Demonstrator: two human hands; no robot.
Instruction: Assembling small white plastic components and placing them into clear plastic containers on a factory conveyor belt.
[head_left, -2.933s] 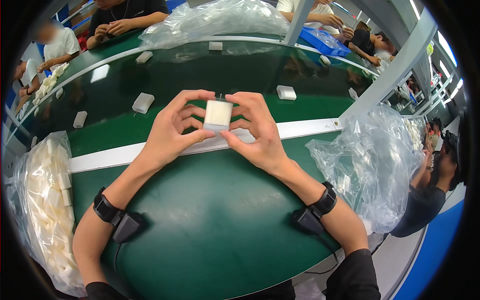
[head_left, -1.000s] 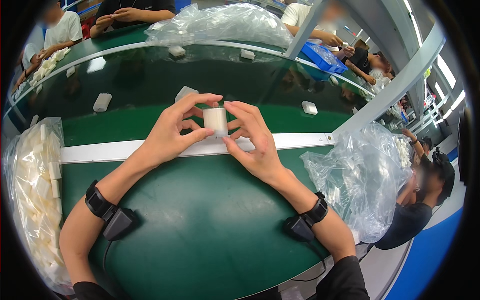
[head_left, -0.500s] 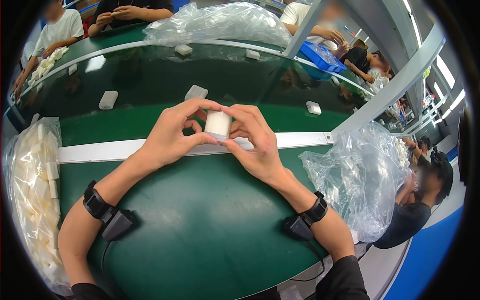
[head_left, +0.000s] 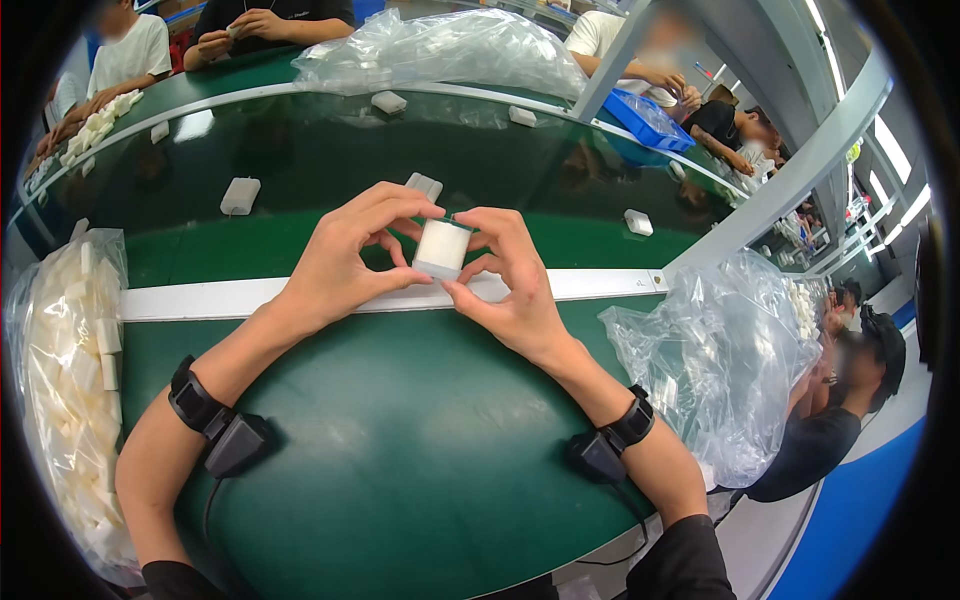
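Observation:
A small white block-shaped piece (head_left: 442,246) with a translucent grey lower edge is held above the white rail, between my two hands. My left hand (head_left: 352,245) pinches it from the left, thumb at the bottom corner and index fingertip at the top corner. Opposite it, my right hand (head_left: 510,275) has its thumb at the lower edge and fingers at the upper right corner. The piece tilts slightly. Just behind my fingers, another white piece (head_left: 425,187) lies on the dark green belt, partly covered by my left hand.
A clear bag of cream-white pieces (head_left: 72,390) stands at the left. Crumpled clear plastic bags lie at the right (head_left: 715,370) and across the belt (head_left: 450,52). More white pieces (head_left: 240,196) rest on the belt (head_left: 310,165). A metal post (head_left: 770,200) rises at right. Co-workers sit around.
The loose white pieces on the belt have shifted to the right. The held piece has tilted a little, and my right fingers have moved slightly along its side.

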